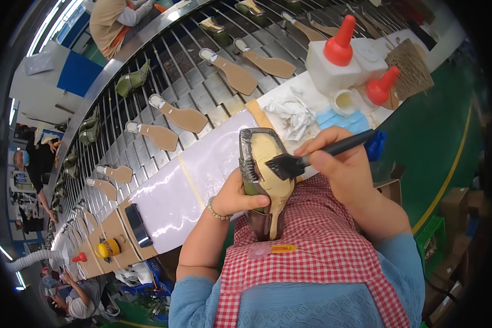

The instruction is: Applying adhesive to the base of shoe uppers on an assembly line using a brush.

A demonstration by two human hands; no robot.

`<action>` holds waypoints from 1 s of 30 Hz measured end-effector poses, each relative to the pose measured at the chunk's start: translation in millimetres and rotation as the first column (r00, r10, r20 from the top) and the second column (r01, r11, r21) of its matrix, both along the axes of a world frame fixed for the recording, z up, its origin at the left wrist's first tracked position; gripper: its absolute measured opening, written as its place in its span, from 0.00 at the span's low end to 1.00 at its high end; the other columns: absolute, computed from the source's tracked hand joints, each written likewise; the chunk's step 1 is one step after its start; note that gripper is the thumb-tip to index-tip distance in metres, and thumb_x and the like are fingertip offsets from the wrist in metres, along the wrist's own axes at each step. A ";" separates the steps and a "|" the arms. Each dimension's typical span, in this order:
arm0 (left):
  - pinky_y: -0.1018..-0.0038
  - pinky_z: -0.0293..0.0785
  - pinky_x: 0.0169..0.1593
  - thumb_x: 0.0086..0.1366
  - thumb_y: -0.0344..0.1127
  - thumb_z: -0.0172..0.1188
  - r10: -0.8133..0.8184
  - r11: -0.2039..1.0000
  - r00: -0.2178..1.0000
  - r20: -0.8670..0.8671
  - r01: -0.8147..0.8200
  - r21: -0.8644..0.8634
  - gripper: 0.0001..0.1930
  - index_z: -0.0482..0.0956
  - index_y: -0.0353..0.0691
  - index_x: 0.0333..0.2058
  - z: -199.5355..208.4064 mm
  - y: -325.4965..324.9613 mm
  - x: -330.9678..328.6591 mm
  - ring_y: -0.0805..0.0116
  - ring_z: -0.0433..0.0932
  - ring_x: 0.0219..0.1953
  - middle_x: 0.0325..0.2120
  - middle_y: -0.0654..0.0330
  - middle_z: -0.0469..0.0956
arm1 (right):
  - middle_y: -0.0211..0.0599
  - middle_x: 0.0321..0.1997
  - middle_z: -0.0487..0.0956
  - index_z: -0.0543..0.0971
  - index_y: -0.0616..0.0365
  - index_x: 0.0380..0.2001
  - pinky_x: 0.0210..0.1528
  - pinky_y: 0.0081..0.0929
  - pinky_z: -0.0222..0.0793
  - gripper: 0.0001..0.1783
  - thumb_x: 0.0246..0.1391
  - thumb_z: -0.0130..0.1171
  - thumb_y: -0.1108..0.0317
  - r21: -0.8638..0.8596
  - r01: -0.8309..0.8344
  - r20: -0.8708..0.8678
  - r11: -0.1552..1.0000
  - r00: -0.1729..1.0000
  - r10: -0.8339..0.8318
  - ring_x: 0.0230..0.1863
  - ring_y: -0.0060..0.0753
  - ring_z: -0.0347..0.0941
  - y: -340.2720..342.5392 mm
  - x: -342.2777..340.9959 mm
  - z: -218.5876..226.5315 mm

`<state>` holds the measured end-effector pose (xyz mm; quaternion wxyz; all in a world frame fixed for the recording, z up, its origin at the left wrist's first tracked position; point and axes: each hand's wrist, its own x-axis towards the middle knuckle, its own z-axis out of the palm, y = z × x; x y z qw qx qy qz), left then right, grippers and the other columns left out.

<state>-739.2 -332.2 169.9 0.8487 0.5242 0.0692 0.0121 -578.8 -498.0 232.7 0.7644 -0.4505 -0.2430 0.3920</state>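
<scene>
In front of my apron, my left hand [236,195] wraps round a dark green shoe [270,188] turned bottom up. Its toe points away from me and its cream underside faces upward, with the left thumb along the near side. My right hand [341,167] grips the black handle of a wide brush [333,146]. The dark bristles rest against the shoe's underside, near the middle of the forefoot. Whether fresh liquid lies under the bristles I cannot tell.
A small cup [344,102], crumpled white paper [290,113] and a white bottle with a red nozzle [333,65] stand at right. Beyond the bench, a slatted conveyor [191,82] carries tan soles [235,74] and green shoes. A phone [138,224] and yellow jar [107,249] lie left. Several people work farther off.
</scene>
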 end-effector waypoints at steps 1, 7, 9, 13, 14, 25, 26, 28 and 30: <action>0.70 0.68 0.54 0.47 0.38 0.72 -0.005 1.000 1.000 -0.001 0.005 -0.005 0.36 0.67 0.32 0.53 1.7 -0.9 0.5 0.67 0.71 0.51 0.49 0.56 0.72 | 0.35 0.37 0.77 0.75 0.61 0.35 0.48 0.23 0.67 0.08 0.51 0.61 0.74 0.000 -0.002 0.243 1.000 0.970 0.002 0.40 0.23 0.73 0.8 -2.0 -0.3; 0.72 0.68 0.53 0.48 0.38 0.71 -0.059 0.993 0.998 -0.014 0.060 0.098 0.34 0.68 0.32 0.53 9.3 -3.9 1.4 0.69 0.71 0.49 0.47 0.57 0.73 | 0.38 0.37 0.78 0.77 0.62 0.32 0.40 0.21 0.69 0.09 0.46 0.65 0.76 0.058 0.067 0.541 0.996 0.837 -0.088 0.38 0.24 0.74 3.5 -5.1 -3.2; 0.72 0.68 0.52 0.48 0.39 0.71 -0.050 0.993 0.999 -0.010 0.051 0.108 0.34 0.69 0.32 0.52 10.4 -5.2 1.0 0.70 0.71 0.48 0.46 0.58 0.74 | 0.36 0.34 0.78 0.77 0.62 0.30 0.38 0.20 0.68 0.08 0.45 0.65 0.76 0.050 0.025 0.702 0.998 0.710 -0.053 0.36 0.23 0.74 3.1 -2.1 1.5; 0.73 0.69 0.51 0.47 0.39 0.71 -0.065 0.992 0.998 -0.024 0.067 0.111 0.33 0.69 0.32 0.51 2.9 -6.4 -1.4 0.70 0.72 0.48 0.45 0.58 0.74 | 0.35 0.32 0.78 0.78 0.62 0.30 0.37 0.19 0.68 0.07 0.45 0.65 0.76 -0.090 -0.129 0.655 0.988 0.739 0.156 0.33 0.23 0.74 -4.0 3.0 9.9; 0.73 0.69 0.51 0.47 0.40 0.71 -0.066 0.992 0.998 -0.019 0.068 0.102 0.34 0.69 0.32 0.51 2.8 -7.0 -1.3 0.70 0.72 0.47 0.45 0.58 0.74 | 0.35 0.31 0.78 0.78 0.62 0.30 0.36 0.19 0.68 0.07 0.44 0.65 0.76 -0.093 -0.142 0.576 0.985 0.800 0.170 0.33 0.24 0.74 -3.8 3.4 8.9; 0.73 0.69 0.50 0.47 0.40 0.71 -0.089 0.991 0.996 -0.015 0.090 0.104 0.34 0.69 0.32 0.51 2.7 -7.3 -2.1 0.70 0.71 0.46 0.44 0.58 0.74 | 0.37 0.30 0.78 0.77 0.60 0.27 0.36 0.26 0.69 0.08 0.41 0.66 0.75 -0.046 -0.143 0.788 0.989 0.603 0.124 0.32 0.33 0.75 -1.4 8.7 16.0; 0.74 0.69 0.50 0.47 0.40 0.71 -0.100 0.991 0.995 -0.017 0.101 0.082 0.34 0.69 0.32 0.51 2.0 -7.6 -2.1 0.71 0.71 0.46 0.44 0.58 0.74 | 0.36 0.30 0.78 0.77 0.59 0.27 0.35 0.26 0.68 0.08 0.42 0.66 0.74 -0.073 -0.164 0.753 0.984 0.637 0.162 0.32 0.32 0.75 -2.6 8.8 17.0; 0.74 0.69 0.50 0.47 0.40 0.71 -0.112 0.992 0.994 -0.017 0.113 0.060 0.34 0.69 0.32 0.52 1.4 -7.6 -1.8 0.71 0.71 0.46 0.44 0.58 0.74 | 0.39 0.31 0.78 0.77 0.61 0.27 0.38 0.26 0.69 0.08 0.41 0.66 0.76 -0.098 -0.160 0.695 0.982 0.695 0.182 0.35 0.34 0.75 -2.4 10.9 17.7; 0.74 0.69 0.50 0.47 0.40 0.71 -0.131 0.988 0.991 0.006 0.130 0.084 0.35 0.68 0.32 0.52 1.1 -7.0 0.0 0.71 0.72 0.46 0.44 0.58 0.74 | 0.42 0.33 0.78 0.77 0.63 0.28 0.40 0.27 0.70 0.08 0.41 0.65 0.77 -0.068 -0.084 0.677 0.994 0.728 0.108 0.37 0.35 0.76 1.1 12.7 16.0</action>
